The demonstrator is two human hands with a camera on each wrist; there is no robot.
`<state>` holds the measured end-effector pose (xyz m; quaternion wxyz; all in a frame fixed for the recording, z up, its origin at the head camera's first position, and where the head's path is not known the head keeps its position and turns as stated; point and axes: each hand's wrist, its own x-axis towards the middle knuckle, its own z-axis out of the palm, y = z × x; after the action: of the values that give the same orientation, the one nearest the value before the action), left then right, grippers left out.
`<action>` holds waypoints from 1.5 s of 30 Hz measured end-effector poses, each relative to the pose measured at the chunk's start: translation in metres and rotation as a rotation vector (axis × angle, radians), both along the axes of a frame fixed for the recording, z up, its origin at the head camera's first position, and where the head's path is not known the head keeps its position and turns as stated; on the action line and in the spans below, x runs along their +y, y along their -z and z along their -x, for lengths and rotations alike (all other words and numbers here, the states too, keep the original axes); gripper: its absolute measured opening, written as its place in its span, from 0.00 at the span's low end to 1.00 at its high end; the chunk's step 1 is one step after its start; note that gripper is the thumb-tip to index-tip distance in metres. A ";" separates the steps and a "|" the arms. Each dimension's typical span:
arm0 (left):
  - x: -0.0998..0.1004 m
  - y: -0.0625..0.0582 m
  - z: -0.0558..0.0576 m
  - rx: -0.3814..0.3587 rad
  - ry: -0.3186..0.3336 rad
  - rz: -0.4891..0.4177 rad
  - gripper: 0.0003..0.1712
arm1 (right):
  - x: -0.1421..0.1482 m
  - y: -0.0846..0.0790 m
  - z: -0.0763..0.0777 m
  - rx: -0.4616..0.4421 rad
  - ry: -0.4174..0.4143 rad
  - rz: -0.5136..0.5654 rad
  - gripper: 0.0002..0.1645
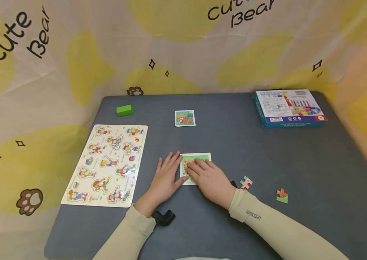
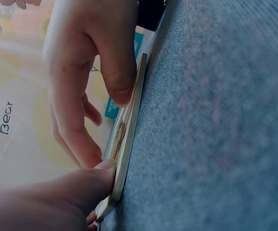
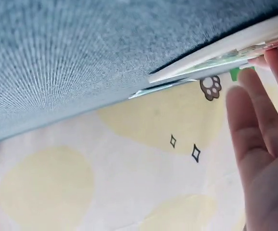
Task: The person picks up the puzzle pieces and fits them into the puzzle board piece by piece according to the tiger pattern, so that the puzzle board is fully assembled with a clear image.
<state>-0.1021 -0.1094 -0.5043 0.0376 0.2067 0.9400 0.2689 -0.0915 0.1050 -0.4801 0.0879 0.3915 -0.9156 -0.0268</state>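
Note:
A small jigsaw board (image 1: 183,181) with a pale rim and a green picture lies flat on the grey table. My left hand (image 1: 165,180) rests along its left side, fingers extended, and its thumb touches the near rim. From the right, my right hand (image 1: 212,184) reaches over the board, fingertips on the orange pieces inside. Low in the left wrist view, my left thumb (image 2: 88,187) lies on the board's edge (image 2: 128,149), while the right hand's fingers bend down over the picture. Two loose jigsaw pieces lie to the right, one pink and blue (image 1: 246,182), one orange and green (image 1: 282,195).
A picture card (image 1: 184,118) lies behind the board. At left is a large white puzzle board (image 1: 105,166) with cartoon figures, and a green block (image 1: 124,110) beyond it. A flat toy box (image 1: 290,108) sits back right. Patterned cloth (image 1: 183,47) hangs behind the table.

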 end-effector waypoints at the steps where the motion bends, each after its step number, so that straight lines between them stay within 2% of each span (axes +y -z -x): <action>1: 0.000 0.000 0.000 0.006 0.000 0.001 0.46 | 0.000 0.000 0.000 0.000 0.005 0.011 0.26; 6: -0.002 0.000 -0.001 0.016 0.001 0.014 0.43 | 0.007 -0.007 0.004 -0.016 0.053 0.102 0.23; 10: -0.004 0.000 -0.004 0.018 -0.007 0.016 0.41 | 0.037 -0.031 0.007 -0.091 0.184 0.161 0.14; 11: -0.004 0.001 -0.004 0.023 -0.007 0.010 0.41 | 0.048 -0.039 0.006 -0.133 0.228 0.166 0.13; 14: -0.005 0.001 -0.003 0.033 -0.010 -0.023 0.42 | 0.083 -0.054 0.003 -0.308 0.362 0.159 0.18; 17: -0.007 0.001 -0.001 0.040 -0.021 -0.061 0.42 | 0.108 -0.054 -0.001 -0.474 0.437 0.172 0.22; 19: -0.009 0.000 -0.001 0.041 -0.028 -0.068 0.42 | 0.117 -0.049 -0.002 -0.542 0.442 0.212 0.22; 24: -0.011 0.002 -0.001 0.045 -0.016 -0.043 0.47 | 0.123 -0.039 0.002 -0.625 0.400 0.350 0.18; 29: -0.009 0.005 -0.001 0.052 -0.004 -0.039 0.50 | 0.119 -0.042 0.016 -0.762 0.392 0.587 0.14; 33: -0.007 0.005 -0.001 0.056 0.002 -0.033 0.49 | 0.104 -0.048 0.027 -0.784 0.391 0.719 0.08; 37: -0.005 0.004 0.000 0.047 0.014 -0.010 0.49 | 0.082 -0.049 0.036 -0.792 0.418 0.786 0.10; 40: -0.004 0.005 0.000 0.037 0.023 0.012 0.50 | 0.066 -0.043 0.040 -0.812 0.410 0.819 0.09; 42: -0.003 0.005 -0.001 0.035 0.026 0.023 0.51 | 0.056 -0.039 0.042 -0.806 0.400 0.804 0.08; 45: -0.001 0.006 -0.002 0.044 0.031 0.023 0.52 | 0.048 -0.032 0.045 -0.771 0.391 0.719 0.08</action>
<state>-0.1005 -0.1106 -0.5100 0.0236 0.2264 0.9403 0.2530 -0.1362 0.1535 -0.4478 -0.1318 0.1416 -0.8885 0.4161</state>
